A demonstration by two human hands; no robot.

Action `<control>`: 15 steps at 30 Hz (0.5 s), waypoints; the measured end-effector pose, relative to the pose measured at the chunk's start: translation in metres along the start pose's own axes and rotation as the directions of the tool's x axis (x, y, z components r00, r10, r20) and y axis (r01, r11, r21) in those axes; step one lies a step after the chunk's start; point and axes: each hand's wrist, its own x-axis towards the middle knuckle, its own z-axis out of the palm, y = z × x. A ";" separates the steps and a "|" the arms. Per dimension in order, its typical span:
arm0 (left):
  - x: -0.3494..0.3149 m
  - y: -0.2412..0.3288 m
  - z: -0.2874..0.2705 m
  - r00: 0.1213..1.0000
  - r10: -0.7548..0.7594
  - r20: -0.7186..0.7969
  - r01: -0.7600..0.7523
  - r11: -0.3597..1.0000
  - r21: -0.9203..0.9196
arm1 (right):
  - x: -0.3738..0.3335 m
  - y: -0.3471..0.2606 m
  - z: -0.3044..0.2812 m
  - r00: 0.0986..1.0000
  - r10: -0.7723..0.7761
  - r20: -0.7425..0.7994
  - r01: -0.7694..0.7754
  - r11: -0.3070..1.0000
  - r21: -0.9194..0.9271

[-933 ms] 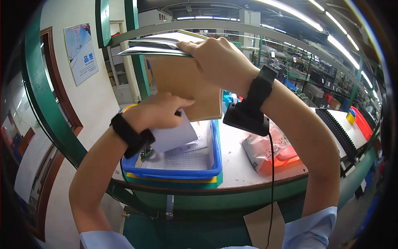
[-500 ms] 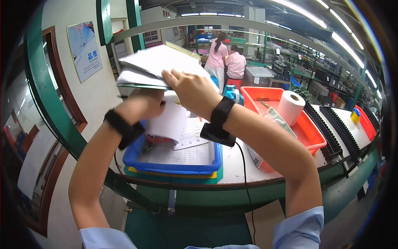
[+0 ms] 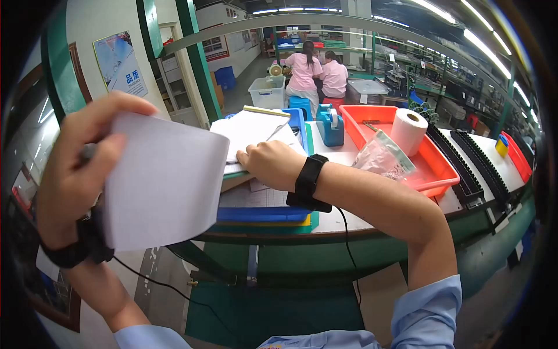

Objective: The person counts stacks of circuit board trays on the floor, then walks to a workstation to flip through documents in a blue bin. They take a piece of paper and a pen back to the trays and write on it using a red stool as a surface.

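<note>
My left hand (image 3: 78, 168) is raised at the left and grips a curved white paper sheet (image 3: 165, 180) by its edge, with a dark pen-like stub under the fingers. My right hand (image 3: 270, 164) rests closed on a stack of white papers (image 3: 250, 131) that lies across a blue tray (image 3: 264, 214) on the green-edged workbench. Both wrists wear black straps (image 3: 310, 181) with cables hanging down.
A blue tape dispenser (image 3: 331, 128) stands behind the stack. To the right an orange tray (image 3: 433, 168) holds a white paper roll (image 3: 408, 131) and a clear bag (image 3: 383, 160). Black ridged trays (image 3: 474, 168) lie further right. Two people in pink (image 3: 318, 75) sit beyond.
The paper stack came down from in front of me onto the blue tray under my right hand. My left hand pulled one sheet away and lifted it to the left.
</note>
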 end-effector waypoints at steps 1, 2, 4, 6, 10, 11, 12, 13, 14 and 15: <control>-0.014 0.014 -0.009 0.994 -0.056 -0.095 0.055 0.998 -0.015 | -0.002 -0.005 -0.004 1.000 -0.009 -0.012 0.009 1.000 0.005; -0.027 0.028 -0.017 0.976 -0.110 -0.189 0.105 0.994 -0.035 | -0.004 -0.006 -0.006 0.993 -0.081 0.081 0.072 0.992 0.108; -0.046 0.041 -0.022 0.947 -0.152 -0.282 0.137 0.988 -0.073 | -0.014 -0.005 -0.015 0.938 -0.226 0.264 0.139 0.941 0.309; -0.065 0.053 -0.026 0.965 -0.092 -0.244 0.107 0.993 0.049 | -0.026 -0.002 -0.037 0.950 -0.130 0.285 0.042 0.954 0.298; -0.096 0.079 -0.030 0.992 -0.110 -0.057 0.116 0.986 0.123 | -0.076 -0.015 -0.092 0.999 0.034 -0.005 -0.031 0.956 0.290; -0.103 0.084 -0.029 0.991 -0.127 0.030 0.122 0.985 0.124 | -0.094 -0.021 -0.108 0.997 0.030 -0.067 -0.006 0.944 0.330; -0.114 0.084 -0.024 0.988 -0.149 0.038 0.143 0.983 0.116 | -0.112 -0.033 -0.120 0.997 -0.003 -0.078 0.029 0.941 0.337; -0.122 0.075 -0.007 0.992 -0.105 0.077 0.109 0.992 -0.061 | -0.134 -0.045 -0.127 0.996 -0.030 -0.081 0.056 0.937 0.344; -0.129 0.066 0.013 0.993 -0.059 0.107 0.083 0.967 -0.241 | -0.157 -0.059 -0.132 1.000 0.000 0.025 -0.010 0.911 0.413; -0.138 0.068 0.028 0.990 -0.075 0.121 0.104 0.962 -0.251 | -0.185 -0.077 -0.137 0.992 0.023 0.122 -0.079 0.878 0.473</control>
